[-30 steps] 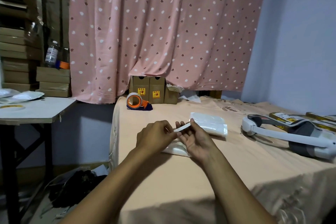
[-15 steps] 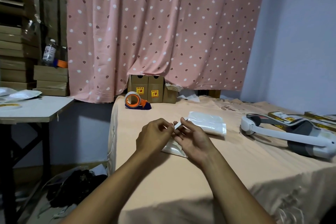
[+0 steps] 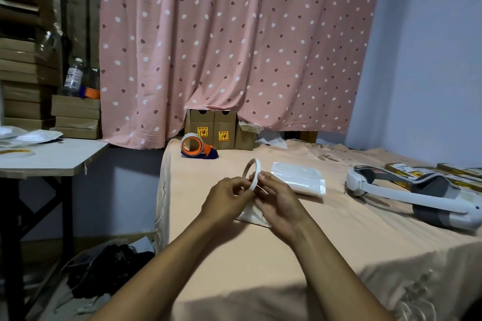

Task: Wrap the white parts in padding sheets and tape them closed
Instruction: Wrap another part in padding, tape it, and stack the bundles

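Observation:
Both hands hold a thin white tape roll [image 3: 253, 170] upright above the peach-covered table [image 3: 234, 255]. My left hand [image 3: 226, 198] pinches its lower edge, and my right hand [image 3: 279, 199] grips it from the right, thumb at the rim. Under my hands lies a white padded packet [image 3: 251, 216], partly hidden. A stack of white padding sheets [image 3: 300, 180] rests just right of the hands.
An orange tape dispenser [image 3: 195, 147] and small cardboard boxes [image 3: 212, 131] stand at the table's far edge by the curtain. A white headset [image 3: 417, 190] lies at right. A side table [image 3: 49, 157] with bags stands left.
The tape roll was edge-on between my fingers; it has been turned upright so its ring shape shows. Both hands stayed over the packet.

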